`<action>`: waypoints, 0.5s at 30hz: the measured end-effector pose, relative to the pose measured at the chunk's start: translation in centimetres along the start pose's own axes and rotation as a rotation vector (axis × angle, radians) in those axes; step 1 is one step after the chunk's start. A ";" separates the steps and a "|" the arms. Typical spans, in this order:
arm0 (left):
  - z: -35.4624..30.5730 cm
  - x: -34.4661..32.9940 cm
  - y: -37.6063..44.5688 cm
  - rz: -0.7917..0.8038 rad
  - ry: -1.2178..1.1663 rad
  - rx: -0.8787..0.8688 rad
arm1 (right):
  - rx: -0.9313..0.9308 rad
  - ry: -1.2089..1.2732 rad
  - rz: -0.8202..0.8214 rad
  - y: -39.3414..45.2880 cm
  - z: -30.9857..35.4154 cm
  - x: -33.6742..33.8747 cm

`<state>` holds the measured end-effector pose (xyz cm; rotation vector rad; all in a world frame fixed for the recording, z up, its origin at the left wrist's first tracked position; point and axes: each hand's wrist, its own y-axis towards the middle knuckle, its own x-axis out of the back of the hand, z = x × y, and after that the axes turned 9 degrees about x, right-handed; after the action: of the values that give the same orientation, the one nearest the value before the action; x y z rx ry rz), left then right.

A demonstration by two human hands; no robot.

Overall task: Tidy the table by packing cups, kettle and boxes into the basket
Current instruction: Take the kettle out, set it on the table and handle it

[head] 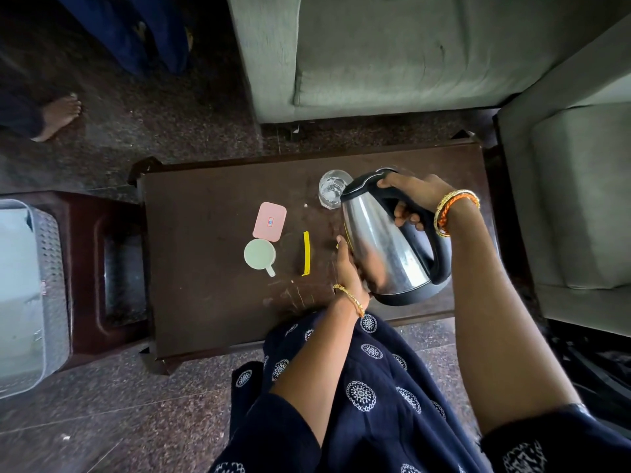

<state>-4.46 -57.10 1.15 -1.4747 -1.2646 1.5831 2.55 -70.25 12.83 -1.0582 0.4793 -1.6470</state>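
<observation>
Your right hand (409,203) grips the steel kettle (386,240) by its handle, your left hand (348,268) flat against its side, above the table (211,302).

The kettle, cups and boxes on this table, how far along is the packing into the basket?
Nothing looks packed yet: the visible part of the basket at the left shows no items. In hand: the kettle, tilted, with the right hand gripping its handle and the left hand against its side. Left on the table: the glass, the pale mug, the pink box and a yellow clip.
</observation>
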 end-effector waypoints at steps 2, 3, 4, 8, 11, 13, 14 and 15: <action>-0.1 -0.1 -0.1 0.008 0.010 0.004 | 0.000 0.006 -0.005 -0.2 0.1 0.1; -0.2 -0.1 -0.2 0.006 0.015 0.008 | 0.002 0.010 -0.010 -0.3 0.1 0.2; -0.4 -0.2 -0.3 0.002 0.022 0.010 | 0.002 0.013 -0.014 -0.4 0.2 0.3; -1.0 -0.6 -0.6 0.006 0.038 -0.001 | 0.007 0.013 -0.021 -0.6 0.5 0.6; -1.3 -1.0 -1.0 0.014 0.033 -0.012 | 0.014 0.029 -0.038 -0.7 0.6 0.8; -1.5 -1.2 -1.1 0.007 0.039 -0.008 | 0.015 0.046 -0.054 -0.7 0.5 1.1; -1.6 -1.3 -1.1 0.004 0.046 -0.005 | 0.012 0.051 -0.058 -0.7 0.5 1.2; -1.6 -1.4 -1.1 0.008 0.051 -0.002 | 0.007 0.053 -0.061 -0.8 0.5 1.3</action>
<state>-2.83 -57.60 2.85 -1.5128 -1.2333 1.5402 2.49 -71.02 14.20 -1.0346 0.4796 -1.7324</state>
